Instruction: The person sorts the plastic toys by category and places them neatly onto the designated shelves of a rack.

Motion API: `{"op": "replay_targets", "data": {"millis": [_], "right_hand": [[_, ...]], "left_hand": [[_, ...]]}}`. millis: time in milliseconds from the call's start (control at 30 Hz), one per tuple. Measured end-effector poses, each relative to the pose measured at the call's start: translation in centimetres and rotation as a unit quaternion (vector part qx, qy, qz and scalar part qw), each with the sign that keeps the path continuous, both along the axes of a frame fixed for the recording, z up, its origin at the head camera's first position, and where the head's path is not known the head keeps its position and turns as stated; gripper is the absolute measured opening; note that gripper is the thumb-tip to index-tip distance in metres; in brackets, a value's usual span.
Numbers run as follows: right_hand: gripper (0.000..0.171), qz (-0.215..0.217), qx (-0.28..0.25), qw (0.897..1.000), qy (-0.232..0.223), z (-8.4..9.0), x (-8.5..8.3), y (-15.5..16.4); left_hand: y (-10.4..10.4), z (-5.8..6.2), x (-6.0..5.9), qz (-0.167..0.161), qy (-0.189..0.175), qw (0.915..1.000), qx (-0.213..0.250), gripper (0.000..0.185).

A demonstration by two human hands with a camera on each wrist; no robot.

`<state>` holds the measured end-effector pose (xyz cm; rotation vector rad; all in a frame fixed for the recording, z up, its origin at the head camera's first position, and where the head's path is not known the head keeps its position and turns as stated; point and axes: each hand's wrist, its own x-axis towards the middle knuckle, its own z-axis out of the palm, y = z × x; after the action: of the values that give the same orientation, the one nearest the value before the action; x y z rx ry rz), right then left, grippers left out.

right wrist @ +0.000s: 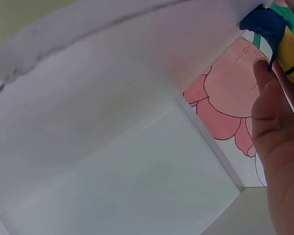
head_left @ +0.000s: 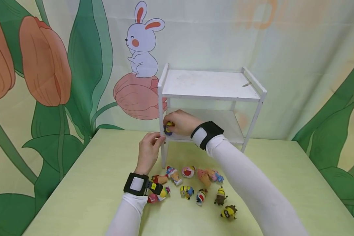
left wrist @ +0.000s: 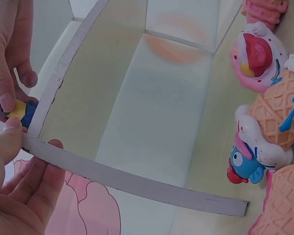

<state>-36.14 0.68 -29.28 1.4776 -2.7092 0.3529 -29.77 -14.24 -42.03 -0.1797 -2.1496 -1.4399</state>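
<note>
Pale green tabletop [head_left: 76, 196] stretches out under my arms, and nearest to me lies a scatter of small toy figures [head_left: 194, 186]: yellow minions, ice-cream cones and a red-and-white one, all loose on the surface between my wrists. Just beyond them my left hand [head_left: 148, 152] holds the front left leg of the white two-tier shelf [head_left: 209, 98], thumb and fingers [left wrist: 10, 142] pinching the frame at the corner of the lower tier. Right beside it, my right hand [head_left: 180, 123] has its fingers curled round a small blue-and-yellow figure [head_left: 168, 127], held at that same front left corner, at the edge of the lower tier. Behind the shelf hangs a backdrop [head_left: 47, 65] painted with a white rabbit, orange tulips and broad green leaves.
</note>
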Motion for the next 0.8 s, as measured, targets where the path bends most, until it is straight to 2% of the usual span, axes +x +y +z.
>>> {"op": "replay_targets", "data": {"millis": [500, 800], "right_hand": [[0.007, 0.016, -0.030, 0.999, 0.012, -1.1, -0.4, 0.1], [0.012, 0.015, -0.022, 1.000, 0.014, -1.1, -0.4, 0.0]], "left_hand": [[0.1, -0.1, 0.0, 0.000, 0.008, 1.0000, 0.000, 0.022], [0.0, 0.0, 0.0, 0.002, 0.008, 1.0000, -0.002, 0.023]]}}
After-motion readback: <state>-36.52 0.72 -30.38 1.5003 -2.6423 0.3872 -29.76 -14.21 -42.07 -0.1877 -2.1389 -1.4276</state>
